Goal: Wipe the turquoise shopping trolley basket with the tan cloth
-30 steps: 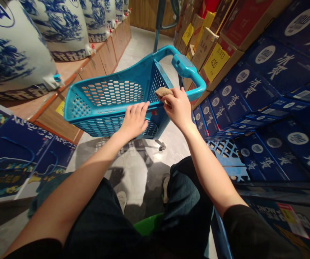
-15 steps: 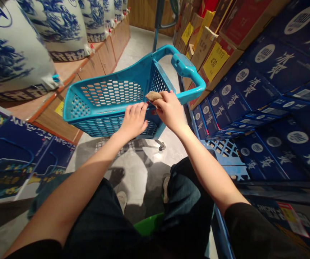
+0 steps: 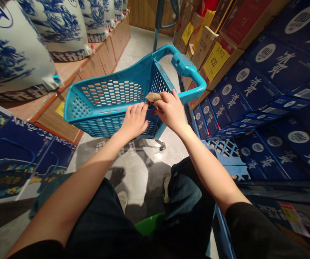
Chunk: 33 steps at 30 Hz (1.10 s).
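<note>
A blue plastic shopping cart [image 3: 111, 112] with honeycomb-patterned sides stands in front of me. My left hand [image 3: 135, 120] is on its near rim, fingers laid over the edge and thumb on the outer side. Just right of it, my right hand [image 3: 170, 109] is closed on a tan cloth [image 3: 154, 96], bunched between thumb and fingers at the rim beside the handle end. Part of the cloth is hidden under the fingers. The cart's handle [image 3: 192, 70] curves away to the right of my right hand.
Large blue-and-white jars [image 3: 60, 28] with taps line a wooden ledge [image 3: 71, 120] on the left. Blue cartons [image 3: 230, 97] are stacked on the right, with yellow price signs [image 3: 214, 62] beyond. Dark blue gift bags [image 3: 12, 154] stand at lower left. Something green [image 3: 151, 223] shows beneath me.
Almost nothing differs. Both hands stay at the same places on the rim, the right one with the cloth; the view has shifted very slightly.
</note>
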Each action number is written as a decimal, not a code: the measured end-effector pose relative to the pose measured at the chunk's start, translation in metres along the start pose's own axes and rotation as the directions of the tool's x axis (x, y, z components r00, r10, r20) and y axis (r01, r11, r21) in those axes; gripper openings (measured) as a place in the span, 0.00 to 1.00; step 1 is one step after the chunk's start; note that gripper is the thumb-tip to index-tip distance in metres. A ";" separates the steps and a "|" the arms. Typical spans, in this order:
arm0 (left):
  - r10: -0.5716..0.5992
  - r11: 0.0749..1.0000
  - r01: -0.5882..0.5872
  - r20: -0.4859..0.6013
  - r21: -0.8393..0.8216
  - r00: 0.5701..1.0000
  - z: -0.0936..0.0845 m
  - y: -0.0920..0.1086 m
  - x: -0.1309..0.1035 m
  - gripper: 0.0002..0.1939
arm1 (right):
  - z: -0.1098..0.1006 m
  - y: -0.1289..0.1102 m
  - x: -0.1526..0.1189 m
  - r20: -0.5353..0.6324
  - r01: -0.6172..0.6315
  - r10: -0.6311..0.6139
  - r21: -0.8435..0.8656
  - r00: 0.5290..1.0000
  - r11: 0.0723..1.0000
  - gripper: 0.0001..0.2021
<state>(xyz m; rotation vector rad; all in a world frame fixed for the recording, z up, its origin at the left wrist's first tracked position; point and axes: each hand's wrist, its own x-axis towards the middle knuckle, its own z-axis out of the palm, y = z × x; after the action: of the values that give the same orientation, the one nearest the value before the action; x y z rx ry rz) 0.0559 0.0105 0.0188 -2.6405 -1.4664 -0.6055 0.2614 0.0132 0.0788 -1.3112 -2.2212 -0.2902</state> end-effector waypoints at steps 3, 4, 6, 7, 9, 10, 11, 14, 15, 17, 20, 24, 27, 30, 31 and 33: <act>0.008 1.000 -0.008 -0.011 -0.011 1.000 -0.001 0.000 0.000 0.38 | -0.007 0.020 0.001 -0.047 -0.068 0.067 -0.025 0.997 0.997 0.11; 0.008 1.000 -0.008 -0.007 -0.014 1.000 -0.002 0.000 0.000 0.38 | -0.010 0.031 0.001 -0.077 -0.109 0.106 -0.030 0.991 0.994 0.11; 0.005 1.000 -0.005 0.009 -0.013 1.000 -0.004 0.001 -0.001 0.39 | -0.016 0.050 0.002 -0.145 -0.181 0.175 -0.029 0.974 0.983 0.10; 0.003 1.000 -0.003 0.019 -0.011 1.000 -0.005 0.002 -0.001 0.38 | -0.017 0.055 0.002 -0.174 -0.201 0.193 -0.024 0.966 0.979 0.10; 0.000 1.000 0.000 0.029 -0.010 1.000 -0.006 0.003 -0.001 0.38 | -0.015 0.054 0.001 -0.202 -0.193 0.186 -0.014 0.962 0.981 0.10; -0.002 1.000 0.002 0.030 -0.010 1.000 -0.006 0.003 -0.001 0.38 | -0.013 0.048 0.001 -0.193 -0.166 0.161 -0.009 0.968 0.986 0.10; -0.004 1.000 0.004 0.028 -0.009 1.000 -0.005 0.003 0.000 0.39 | -0.009 0.040 0.000 -0.168 -0.129 0.126 -0.004 0.978 0.992 0.11; -0.008 1.000 0.008 0.014 -0.006 1.000 -0.003 0.002 0.000 0.39 | -0.001 0.019 0.000 -0.056 -0.029 0.030 0.019 0.998 0.999 0.11; -0.006 1.000 0.006 0.009 -0.007 1.000 -0.002 0.002 0.000 0.39 | 0.000 0.017 0.000 -0.034 -0.018 0.019 0.026 0.999 0.999 0.12; 0.001 1.000 -0.001 0.002 -0.007 1.000 -0.001 0.001 0.000 0.39 | -0.003 0.023 0.001 -0.042 -0.036 0.038 0.033 0.998 0.999 0.13; 0.003 1.000 -0.003 0.011 0.002 1.000 -0.002 0.000 0.000 0.39 | -0.012 0.050 0.003 -0.130 -0.123 0.127 0.044 0.983 0.991 0.13; -0.006 1.000 0.006 0.035 0.011 0.999 -0.004 0.001 0.000 0.38 | -0.015 0.064 0.002 -0.180 -0.187 0.194 0.055 0.964 0.981 0.13; -0.008 1.000 0.008 0.029 0.013 1.000 -0.003 0.002 0.000 0.39 | -0.006 0.043 0.001 -0.117 -0.113 0.116 0.033 0.986 0.993 0.14; -0.002 1.000 0.002 0.014 0.012 1.000 -0.002 0.002 0.001 0.39 | 0.001 0.023 0.000 -0.056 -0.034 0.035 0.019 0.998 0.999 0.14; 0.000 1.000 0.000 0.012 0.012 1.000 -0.002 0.001 0.001 0.39 | 0.001 0.022 0.000 -0.056 -0.031 0.032 0.018 0.998 0.999 0.14; 0.005 1.000 -0.005 0.011 0.011 1.000 -0.001 0.000 0.001 0.39 | -0.003 0.030 0.001 -0.082 -0.064 0.065 0.019 0.994 0.998 0.14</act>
<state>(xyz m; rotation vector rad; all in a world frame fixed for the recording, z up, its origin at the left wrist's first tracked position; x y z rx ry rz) 0.0561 0.0104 0.0203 -2.6424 -1.4609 -0.5820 0.2878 0.0277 0.0797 -1.3348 -2.1041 -0.2963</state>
